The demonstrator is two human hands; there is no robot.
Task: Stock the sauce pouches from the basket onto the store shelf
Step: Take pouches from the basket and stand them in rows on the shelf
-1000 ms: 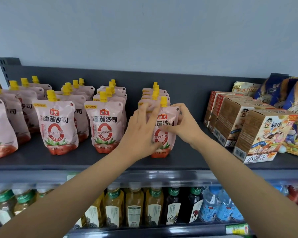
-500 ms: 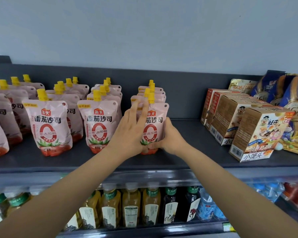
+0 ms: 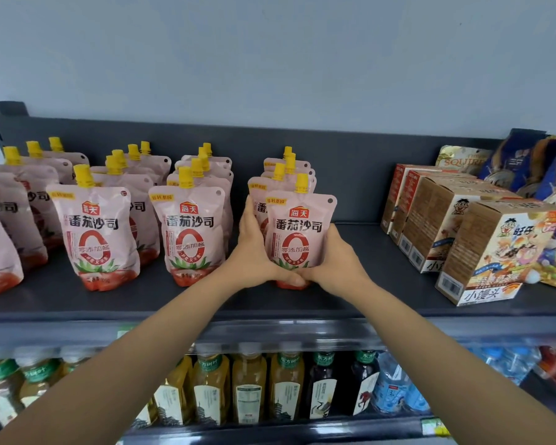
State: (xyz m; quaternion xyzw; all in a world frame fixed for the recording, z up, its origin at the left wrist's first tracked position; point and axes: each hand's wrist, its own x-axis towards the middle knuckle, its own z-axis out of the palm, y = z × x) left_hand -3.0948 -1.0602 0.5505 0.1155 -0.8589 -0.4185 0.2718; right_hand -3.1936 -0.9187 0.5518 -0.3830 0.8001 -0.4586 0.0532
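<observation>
A pink sauce pouch with a yellow cap stands upright at the front of the rightmost pouch row on the dark shelf. My left hand grips its left side and my right hand grips its lower right side, fingers meeting under the front. More pouches stand behind it. Further rows of the same pouches fill the shelf to the left. The basket is out of view.
Brown snack boxes stand in a row to the right, with blue and gold bags behind them. A bare strip of shelf lies between pouch and boxes. Drink bottles line the lower shelf.
Both hands slid down from the pouch's upper part to its lower sides. The pouch now stands upright and faces forward, and the view has moved closer.
</observation>
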